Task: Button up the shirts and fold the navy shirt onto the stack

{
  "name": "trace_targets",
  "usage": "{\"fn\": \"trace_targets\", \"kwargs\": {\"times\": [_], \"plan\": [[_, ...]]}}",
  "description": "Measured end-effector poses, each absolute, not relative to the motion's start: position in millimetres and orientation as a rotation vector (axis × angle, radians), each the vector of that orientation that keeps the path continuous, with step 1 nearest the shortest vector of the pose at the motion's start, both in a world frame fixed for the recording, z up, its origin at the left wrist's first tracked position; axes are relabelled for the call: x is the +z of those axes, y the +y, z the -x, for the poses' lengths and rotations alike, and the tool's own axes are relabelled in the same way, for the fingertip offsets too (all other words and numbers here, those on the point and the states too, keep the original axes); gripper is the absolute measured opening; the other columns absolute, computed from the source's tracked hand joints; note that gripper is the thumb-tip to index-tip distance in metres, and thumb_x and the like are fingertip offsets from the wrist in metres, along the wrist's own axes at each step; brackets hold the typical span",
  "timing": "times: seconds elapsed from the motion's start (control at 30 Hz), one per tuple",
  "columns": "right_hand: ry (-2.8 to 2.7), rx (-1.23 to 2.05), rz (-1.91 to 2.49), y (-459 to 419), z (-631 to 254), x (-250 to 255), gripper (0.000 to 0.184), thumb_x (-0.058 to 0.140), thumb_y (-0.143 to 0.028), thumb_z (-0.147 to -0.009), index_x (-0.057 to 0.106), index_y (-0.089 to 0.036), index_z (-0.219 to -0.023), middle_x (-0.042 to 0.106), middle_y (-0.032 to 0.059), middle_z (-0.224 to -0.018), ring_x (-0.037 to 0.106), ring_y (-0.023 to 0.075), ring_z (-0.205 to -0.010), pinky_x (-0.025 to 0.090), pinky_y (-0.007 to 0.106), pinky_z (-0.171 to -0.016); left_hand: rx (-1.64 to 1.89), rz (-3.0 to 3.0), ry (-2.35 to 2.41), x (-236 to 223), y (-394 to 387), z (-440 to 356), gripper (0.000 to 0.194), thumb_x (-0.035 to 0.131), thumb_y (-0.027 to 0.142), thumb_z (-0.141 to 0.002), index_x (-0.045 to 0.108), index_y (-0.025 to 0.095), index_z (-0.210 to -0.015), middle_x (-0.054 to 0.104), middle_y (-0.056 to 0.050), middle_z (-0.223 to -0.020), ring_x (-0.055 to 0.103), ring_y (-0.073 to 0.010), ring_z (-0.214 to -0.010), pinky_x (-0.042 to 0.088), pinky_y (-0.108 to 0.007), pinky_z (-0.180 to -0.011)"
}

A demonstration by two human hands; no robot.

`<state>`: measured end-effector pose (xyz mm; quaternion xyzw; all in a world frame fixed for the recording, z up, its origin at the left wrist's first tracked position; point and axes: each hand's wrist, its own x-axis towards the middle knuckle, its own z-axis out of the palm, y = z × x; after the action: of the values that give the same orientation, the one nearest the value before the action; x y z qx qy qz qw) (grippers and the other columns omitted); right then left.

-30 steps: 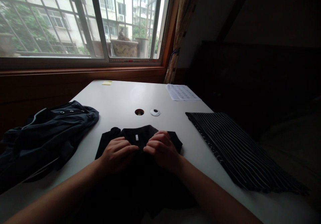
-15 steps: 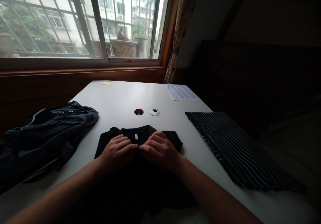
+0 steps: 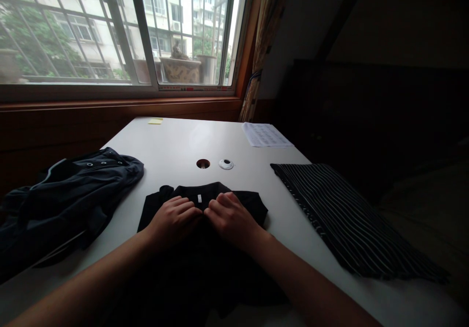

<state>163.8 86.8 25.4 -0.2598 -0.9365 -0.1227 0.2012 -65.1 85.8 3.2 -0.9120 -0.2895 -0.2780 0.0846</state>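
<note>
A black collared shirt (image 3: pixel 205 278) lies on the white table (image 3: pixel 176 141), its collar toward the window and a small white label (image 3: pixel 200 198) showing inside the neck. My left hand (image 3: pixel 176 219) is closed on the left side of the collar opening. Opposite it, my right hand (image 3: pixel 232 219) is closed on the right side, the fingers curled over the cloth. Both hands nearly meet at the front of the neck. What the fingertips pinch there is hidden, and the lower shirt is too dark to make out.
A dark blue garment with metal eyelets (image 3: pixel 73 190) lies bunched at the left. On the right is a folded striped black cloth (image 3: pixel 348 219). Farther back are printed papers (image 3: pixel 267 135), a yellow note (image 3: pixel 156 121), a cable hole (image 3: pixel 203 163) and its white cover (image 3: pixel 226 164).
My right hand has shifted very slightly, its fingers a little more bunched at the collar. The left hand and the shirt are almost unchanged.
</note>
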Motion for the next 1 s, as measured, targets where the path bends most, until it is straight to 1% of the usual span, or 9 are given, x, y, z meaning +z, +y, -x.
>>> {"fn": "trace_targets", "kwargs": {"times": [0.17,0.27,0.43,0.57,0.67,0.8,1.0], "plan": [[-2.655,-0.286,0.751,90.5,-164.8,20.2,0.006,0.056,-0.014,-0.094,0.057,-0.019,-0.09,0.059,0.006,-0.09,0.046,0.0231,-0.089,0.038,0.039,-0.083,-0.834,2.751,-0.863,2.3,86.4,65.3,0.013,0.054,0.024,-0.098,0.067,0.019,-0.097,0.066,-0.001,-0.076,0.056,-0.0159,-0.068,0.041,-0.032,-0.066],[-2.648,-0.26,0.736,91.4,-166.7,20.6,0.008,0.054,-0.012,-0.091,0.058,-0.019,-0.093,0.058,0.0063,-0.091,0.046,0.0232,-0.089,0.037,0.039,-0.082,-0.869,2.753,-0.867,3.6,85.9,65.3,0.014,0.053,0.023,-0.099,0.066,0.018,-0.096,0.067,-0.002,-0.077,0.057,-0.0158,-0.068,0.041,-0.032,-0.066],[-2.57,-0.228,0.714,93.3,-170.3,17.7,0.013,0.051,-0.012,-0.092,0.06,-0.019,-0.099,0.06,0.0072,-0.093,0.048,0.0236,-0.091,0.038,0.041,-0.085,-0.933,2.764,-0.903,5.8,85.0,65.1,0.014,0.052,0.024,-0.099,0.064,0.018,-0.096,0.067,-0.002,-0.076,0.056,-0.0154,-0.065,0.043,-0.031,-0.064],[-2.478,-0.194,0.678,93.0,-173.4,16.3,0.016,0.049,-0.014,-0.095,0.061,-0.018,-0.105,0.062,0.0074,-0.095,0.05,0.023,-0.093,0.04,0.042,-0.089,-1.021,2.761,-0.869,5.7,85.4,64.6,0.012,0.053,0.024,-0.099,0.061,0.017,-0.105,0.07,-0.002,-0.079,0.06,-0.0146,-0.066,0.045,-0.03,-0.065],[-2.413,-0.201,0.646,91.5,-174.5,17.2,0.016,0.048,-0.015,-0.096,0.061,-0.018,-0.104,0.064,0.0056,-0.092,0.051,0.0216,-0.091,0.04,0.041,-0.089,-1.069,2.761,-0.817,5.6,85.6,65.0,0.014,0.054,0.022,-0.098,0.06,0.017,-0.109,0.071,-0.002,-0.081,0.062,-0.0138,-0.066,0.046,-0.028,-0.064],[-2.347,-0.222,0.6,89.4,-174.6,17.5,0.015,0.05,-0.013,-0.095,0.062,-0.02,-0.102,0.065,0.0031,-0.087,0.053,0.0201,-0.089,0.041,0.04,-0.09,-1.1,2.77,-0.771,6.3,84.5,66.6,0.01,0.054,0.02,-0.097,0.059,0.017,-0.105,0.069,-0.001,-0.078,0.06,-0.0137,-0.064,0.045,-0.027,-0.062],[-2.268,-0.274,0.499,87.5,-177.5,15.8,0.018,0.055,-0.01,-0.091,0.062,-0.024,-0.101,0.067,-0.0007,-0.085,0.055,0.0169,-0.083,0.044,0.039,-0.091,-1.042,2.811,-0.684,5.4,82.0,67.4,0.009,0.052,0.018,-0.097,0.058,0.016,-0.103,0.065,-0.001,-0.075,0.056,-0.0146,-0.061,0.043,-0.03,-0.062]]}}
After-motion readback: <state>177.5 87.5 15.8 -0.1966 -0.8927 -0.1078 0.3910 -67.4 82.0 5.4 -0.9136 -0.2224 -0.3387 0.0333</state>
